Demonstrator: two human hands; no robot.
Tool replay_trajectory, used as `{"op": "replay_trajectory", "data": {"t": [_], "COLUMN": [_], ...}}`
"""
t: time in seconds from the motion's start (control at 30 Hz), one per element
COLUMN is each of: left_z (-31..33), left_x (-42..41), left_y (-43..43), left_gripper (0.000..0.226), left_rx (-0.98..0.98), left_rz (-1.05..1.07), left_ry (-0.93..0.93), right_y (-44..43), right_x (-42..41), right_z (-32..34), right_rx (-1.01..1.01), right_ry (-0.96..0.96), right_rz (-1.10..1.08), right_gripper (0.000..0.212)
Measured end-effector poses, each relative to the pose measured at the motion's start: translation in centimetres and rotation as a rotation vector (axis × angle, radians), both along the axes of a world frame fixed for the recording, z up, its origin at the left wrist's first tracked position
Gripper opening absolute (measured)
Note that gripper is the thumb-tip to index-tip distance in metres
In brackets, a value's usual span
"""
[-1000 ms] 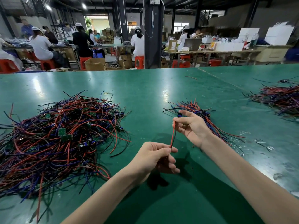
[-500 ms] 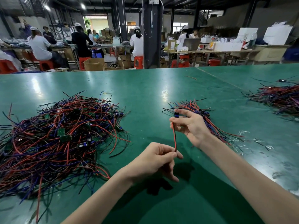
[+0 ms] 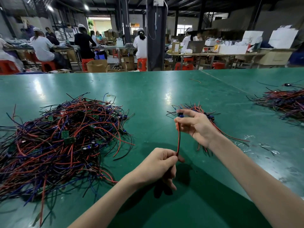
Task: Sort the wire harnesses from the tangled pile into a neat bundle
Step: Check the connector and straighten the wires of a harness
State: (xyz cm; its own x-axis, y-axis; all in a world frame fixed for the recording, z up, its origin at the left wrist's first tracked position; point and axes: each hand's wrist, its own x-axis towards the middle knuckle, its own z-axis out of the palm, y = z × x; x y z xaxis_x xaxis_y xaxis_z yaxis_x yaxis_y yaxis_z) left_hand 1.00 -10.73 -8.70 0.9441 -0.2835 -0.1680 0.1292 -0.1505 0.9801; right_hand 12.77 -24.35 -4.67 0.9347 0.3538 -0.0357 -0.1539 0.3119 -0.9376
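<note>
bright overhead lamps (image 3: 86, 7) glare on the glossy green worktop (image 3: 169, 96); soft shadows beneath arms; background workers blurred, edges bowed.

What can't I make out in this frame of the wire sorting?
Head view only:
- held harness: its lower end is hidden inside the curled fingers of the left hand; the blue connector pinched by the right hand is blurred.
- neat bundle: largely behind the right hand and forearm, so the count is unreadable.
- tangled pile: cut off by the left edge.
- far pile: cut off by the right edge.
</note>
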Motion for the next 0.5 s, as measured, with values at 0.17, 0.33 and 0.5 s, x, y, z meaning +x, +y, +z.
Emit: {"op": "replay_trajectory", "data": {"t": [0.17, 0.33, 0.5], "left_z": [0.0, -0.1, 0.1], "left_x": [0.0, -0.1, -0.2], "left_y": [-0.4, -0.5, -0.4], "left_gripper": [0.023, 0.024, 0.027], "left_rx": [-0.041, 0.023, 0.025], "left_rz": [0.029, 0.02, 0.019], "left_ry": [0.072, 0.058, 0.052], "right_y": [-2.7, -4.7, -5.0], "right_x": [3.8, 7.9, 8.6], "right_z": [4.1, 3.4, -0.1], "right_rx": [-0.024, -0.707, -1.096], "right_ry": [-0.105, -0.221, -0.269], "right_rz": [-0.101, -0.266, -0.41], "right_gripper": [0.023, 0.021, 0.011]}}
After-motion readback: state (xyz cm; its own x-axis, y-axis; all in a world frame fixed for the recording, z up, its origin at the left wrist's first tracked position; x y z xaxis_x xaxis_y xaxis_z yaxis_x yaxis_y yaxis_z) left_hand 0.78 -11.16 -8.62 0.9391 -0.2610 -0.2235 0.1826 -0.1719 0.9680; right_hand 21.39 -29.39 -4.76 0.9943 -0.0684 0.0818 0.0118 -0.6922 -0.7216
